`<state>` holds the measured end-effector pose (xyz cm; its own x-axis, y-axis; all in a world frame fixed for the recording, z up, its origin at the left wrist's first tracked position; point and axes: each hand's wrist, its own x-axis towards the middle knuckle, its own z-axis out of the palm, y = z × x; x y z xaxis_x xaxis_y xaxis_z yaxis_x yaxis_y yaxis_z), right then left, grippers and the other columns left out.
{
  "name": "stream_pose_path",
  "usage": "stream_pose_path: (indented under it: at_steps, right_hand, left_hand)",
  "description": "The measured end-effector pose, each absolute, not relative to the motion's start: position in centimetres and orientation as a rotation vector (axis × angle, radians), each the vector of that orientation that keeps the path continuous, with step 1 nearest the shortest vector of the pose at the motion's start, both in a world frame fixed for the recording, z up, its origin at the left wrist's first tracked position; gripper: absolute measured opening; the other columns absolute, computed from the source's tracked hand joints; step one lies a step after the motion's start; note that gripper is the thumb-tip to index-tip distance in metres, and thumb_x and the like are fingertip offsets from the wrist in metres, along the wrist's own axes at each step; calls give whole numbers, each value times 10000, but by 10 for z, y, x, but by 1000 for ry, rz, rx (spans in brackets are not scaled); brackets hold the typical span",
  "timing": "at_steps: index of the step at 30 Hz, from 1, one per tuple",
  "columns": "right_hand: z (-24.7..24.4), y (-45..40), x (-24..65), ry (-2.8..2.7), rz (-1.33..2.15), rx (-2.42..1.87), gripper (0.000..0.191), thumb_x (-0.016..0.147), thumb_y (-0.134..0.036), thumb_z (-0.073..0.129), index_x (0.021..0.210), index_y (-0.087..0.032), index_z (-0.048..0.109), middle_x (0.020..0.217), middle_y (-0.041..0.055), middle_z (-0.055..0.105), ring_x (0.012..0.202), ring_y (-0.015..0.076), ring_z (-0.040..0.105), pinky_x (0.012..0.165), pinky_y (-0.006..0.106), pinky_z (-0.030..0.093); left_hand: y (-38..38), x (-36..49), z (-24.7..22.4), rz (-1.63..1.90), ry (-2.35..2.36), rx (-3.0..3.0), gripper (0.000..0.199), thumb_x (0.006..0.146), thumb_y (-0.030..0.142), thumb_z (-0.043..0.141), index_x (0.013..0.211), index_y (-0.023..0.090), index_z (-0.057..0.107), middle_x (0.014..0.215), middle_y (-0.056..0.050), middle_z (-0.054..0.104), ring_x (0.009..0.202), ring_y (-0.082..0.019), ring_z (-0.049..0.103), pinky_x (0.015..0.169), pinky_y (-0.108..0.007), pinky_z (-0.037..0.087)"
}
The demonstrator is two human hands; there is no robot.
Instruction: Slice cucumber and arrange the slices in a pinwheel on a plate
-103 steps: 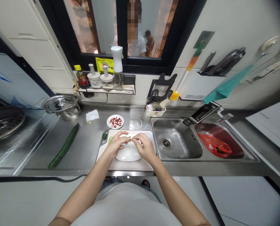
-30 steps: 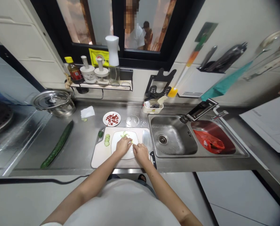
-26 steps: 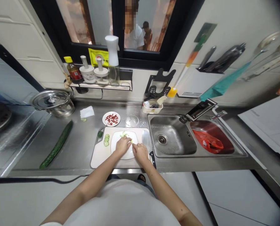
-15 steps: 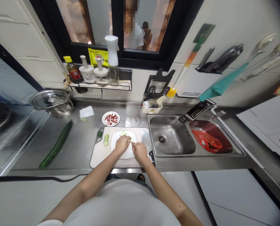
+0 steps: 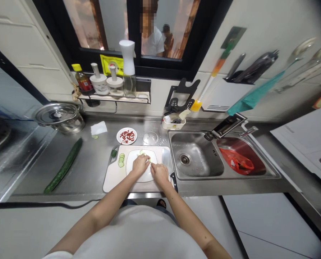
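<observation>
A white plate lies on a pale cutting board, with several thin cucumber slices near its far rim. Over the plate, my left hand is closed, fingertips pinching a small green cucumber slice. My right hand comes in from the right, its fingers drawn together at the same slice; the fingertips hide most of it. A row of cucumber slices sits left of the plate, near a dark green cucumber end. Right of the plate rests a knife, its black handle toward me.
A whole cucumber lies left on the steel counter. Behind the board stands a plate of chopped red pieces. A lidded pot is at the back left; the double sink is on the right, with a red bag.
Both hands stay at the same place over the plate, with barely visible finger movement. The view has shifted very slightly.
</observation>
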<state>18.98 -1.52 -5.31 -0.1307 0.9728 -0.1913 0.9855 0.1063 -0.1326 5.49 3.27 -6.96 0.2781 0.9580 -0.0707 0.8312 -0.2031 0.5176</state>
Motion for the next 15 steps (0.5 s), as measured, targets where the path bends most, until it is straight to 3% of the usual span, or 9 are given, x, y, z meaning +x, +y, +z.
stream_pose_path:
  at_steps: [15]
  right_hand:
    - [-55, -12, 188, 2267, -329, 2043, 313, 960, -289, 369, 1101, -217, 638, 921, 88, 709, 853, 180, 633, 729, 268, 367]
  left_hand:
    - [35, 56, -66, 337, 1613, 2080, 256, 888, 268, 511, 1102, 239, 647, 1116, -51, 635, 1083, -196, 548, 952, -307, 410]
